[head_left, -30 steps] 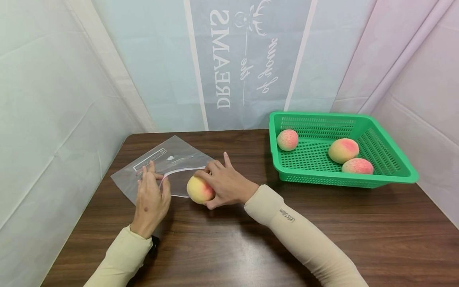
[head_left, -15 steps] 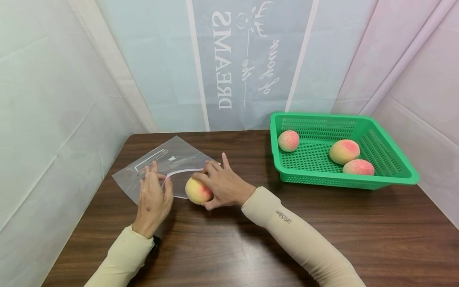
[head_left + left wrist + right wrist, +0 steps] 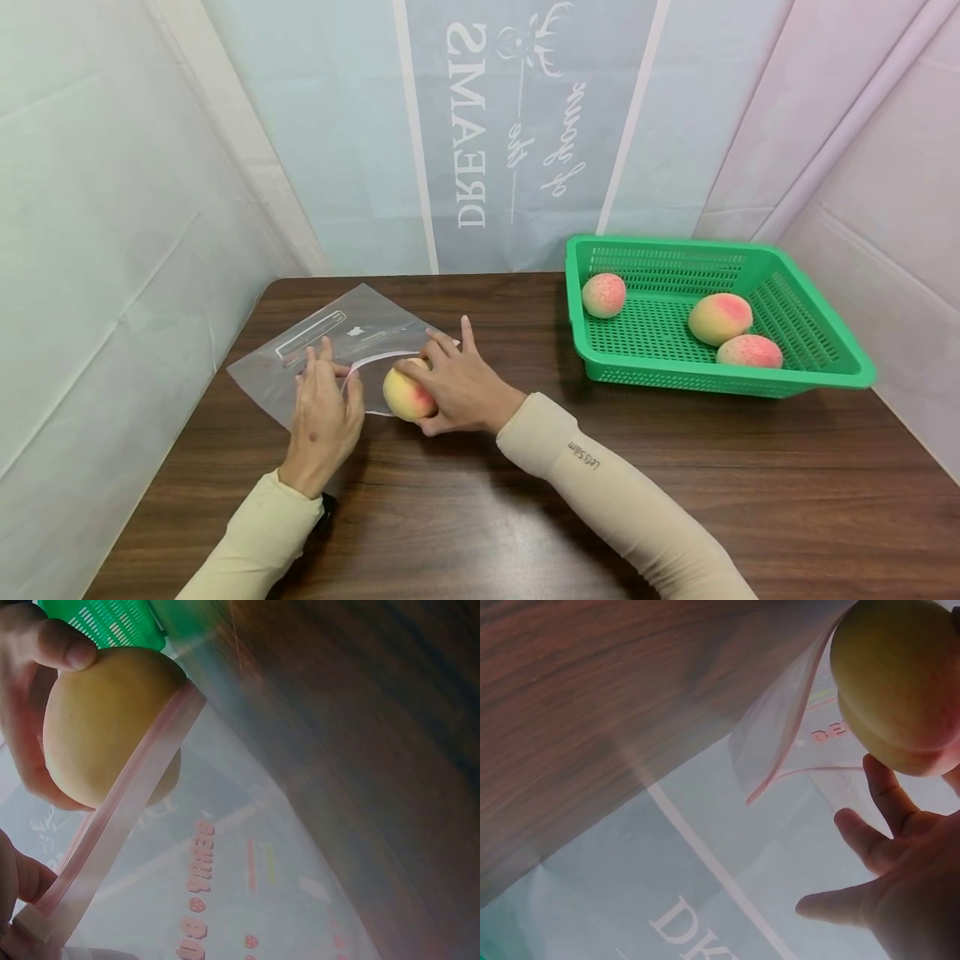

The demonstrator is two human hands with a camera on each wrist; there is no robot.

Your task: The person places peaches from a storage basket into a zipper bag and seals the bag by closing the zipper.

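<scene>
- Pale cream fabric sleeve, covering the forearm behind the left hand; a black band shows at that wrist.
- Beige fabric sleeve with dark lettering, running back from the right hand.
- Dark brown wood-grain worktop, beneath both hands.
- Left hand: pinches the near-left edge of the bag's mouth between thumb and fingers.
- Right hand: grips the peach between thumb and curled fingers, with the outer fingers spread away from it.
- Round yellow peach with a red blush, in the right hand's grasp and at the bag's open mouth; the lip overlaps part of it in the left wrist view.
- Clear plastic zip bag with pink and white print, lying ahead of the left hand, mouth gaping towards the right hand.
- Green perforated plastic basket, well to the right of and beyond the right hand, containing three pink-and-yellow peaches.
- Pale blue-grey printed cloth backdrop, beyond both hands.
</scene>
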